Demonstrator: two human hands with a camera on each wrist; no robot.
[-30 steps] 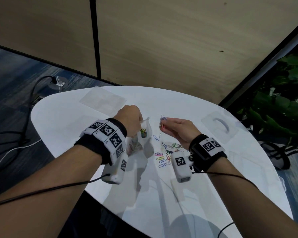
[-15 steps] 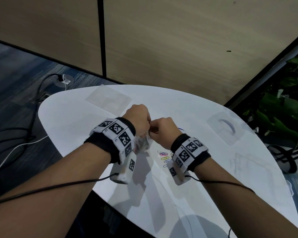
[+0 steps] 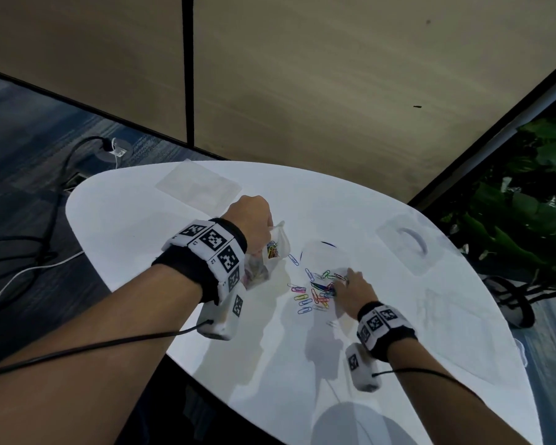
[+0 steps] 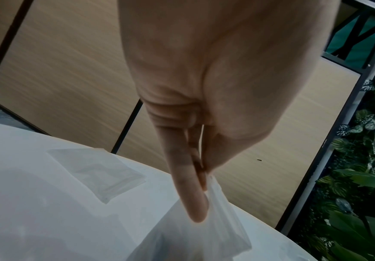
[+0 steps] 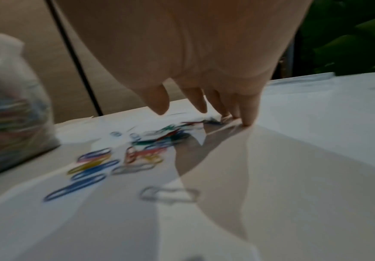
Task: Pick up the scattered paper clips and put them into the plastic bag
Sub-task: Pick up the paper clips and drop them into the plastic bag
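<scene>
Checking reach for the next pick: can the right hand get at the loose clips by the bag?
Probably yes. The right hand is already down at the paper clips on the table, nothing between; the left hand holds the plastic bag aside.

Tan wall panels, grey floor

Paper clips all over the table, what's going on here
A person is clearing coloured paper clips off a white table into a small clear plastic bag. The left hand pinches the bag's rim and holds it up; some clips are already inside. The right hand is down at the loose pile with its fingers spread, tips on the table beside the clips. Many clips are not yet bagged.
</scene>
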